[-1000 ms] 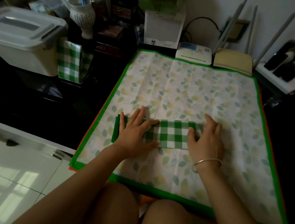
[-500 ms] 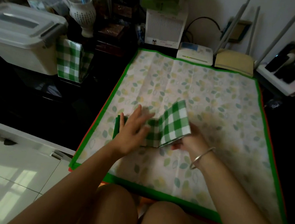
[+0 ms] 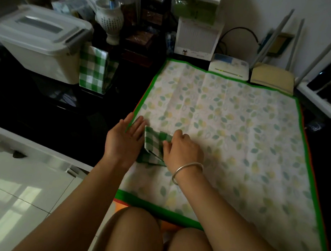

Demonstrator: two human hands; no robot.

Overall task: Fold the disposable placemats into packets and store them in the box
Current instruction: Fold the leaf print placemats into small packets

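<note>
A green-and-white checked placemat [image 3: 153, 144], folded into a small packet, lies near the left edge of a leaf-patterned sheet with a green border [image 3: 231, 119]. My right hand [image 3: 182, 151] presses on the packet's right half, fingers curled over its top fold. My left hand [image 3: 125, 140] is just left of the packet, fingers straight, its edge against the packet's left side. A dark box [image 3: 97, 71] holding upright checked packets stands at the far left, beside a white lidded tub [image 3: 37, 42].
Behind the sheet are a white vase [image 3: 109, 20], a desk calendar [image 3: 198, 38], a white modem [image 3: 228, 66] and a beige router with antennas [image 3: 272, 78]. My knees are at the near edge. White floor tiles lie at lower left.
The long checked strip was folded over from the right onto its left half. My right hand travelled left with the flap and now presses it down; my left hand moved off the strip to its left side.
</note>
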